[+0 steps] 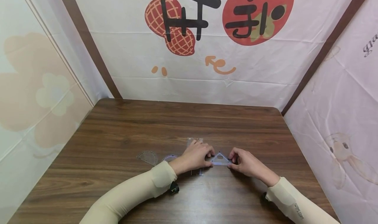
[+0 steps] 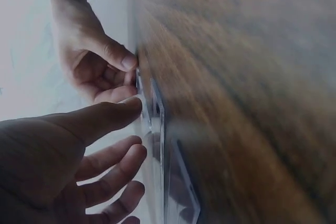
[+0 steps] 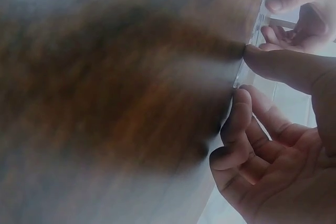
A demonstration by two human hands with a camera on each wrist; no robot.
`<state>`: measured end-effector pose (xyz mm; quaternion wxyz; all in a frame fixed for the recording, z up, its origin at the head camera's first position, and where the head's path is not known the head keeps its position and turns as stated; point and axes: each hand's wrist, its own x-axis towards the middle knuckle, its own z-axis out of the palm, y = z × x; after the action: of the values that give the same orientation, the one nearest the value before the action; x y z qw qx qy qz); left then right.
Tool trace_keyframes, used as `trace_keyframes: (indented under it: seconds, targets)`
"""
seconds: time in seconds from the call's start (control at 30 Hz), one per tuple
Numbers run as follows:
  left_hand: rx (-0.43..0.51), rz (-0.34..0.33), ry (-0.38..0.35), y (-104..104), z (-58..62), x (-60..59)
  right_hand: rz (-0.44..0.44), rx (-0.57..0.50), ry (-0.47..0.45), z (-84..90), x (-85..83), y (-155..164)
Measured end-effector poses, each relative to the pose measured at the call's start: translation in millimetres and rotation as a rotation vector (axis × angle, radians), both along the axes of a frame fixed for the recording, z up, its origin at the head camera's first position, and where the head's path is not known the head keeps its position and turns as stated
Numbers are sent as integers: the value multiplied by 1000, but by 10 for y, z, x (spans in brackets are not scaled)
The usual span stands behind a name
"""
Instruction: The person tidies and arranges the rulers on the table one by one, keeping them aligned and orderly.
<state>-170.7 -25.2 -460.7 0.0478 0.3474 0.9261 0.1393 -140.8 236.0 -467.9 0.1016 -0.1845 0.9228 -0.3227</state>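
Head view is showing both my cream sleeves reaching in over the wooden table (image 1: 118,125). I am pinching the clear triangle set square (image 1: 220,159) between my two hands, near the table's middle and slightly toward me: my left hand (image 1: 195,156) is curling its thumb and fingers on the left corner, and my right hand (image 1: 245,163) is gripping the right corner with thumb and fingertips. Under my left hand a clear straight ruler (image 1: 195,140) is lying flat, its far end sticking out beyond my knuckles. Farther left, two clear protractors (image 1: 147,157) are resting on the wood, and beyond the table a printed cloth backdrop (image 1: 206,70) is hanging.
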Motion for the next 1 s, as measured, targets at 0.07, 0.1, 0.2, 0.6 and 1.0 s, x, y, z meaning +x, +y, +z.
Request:
trace_keyframes:
  seconds: [0.07, 0.1, 0.2, 0.6, 1.0]
  targets:
    - [18, 10, 5, -17, 17, -6, -12, 11, 0, 8, 5, 4]
    - [31, 16, 7, -32, 29, -12, -19, 17, 1, 13, 8, 4]
    - [64, 44, 3, -87, 77, -34, -33, 37, 2, 38, 14, 14]
    - [145, 178, 43, -478, 239, -229, -83, 44, 130, 211, -93, 150]
    - [142, 321, 118, -1057, 275, -409, -155, 113, 303, 186, -254, 426]
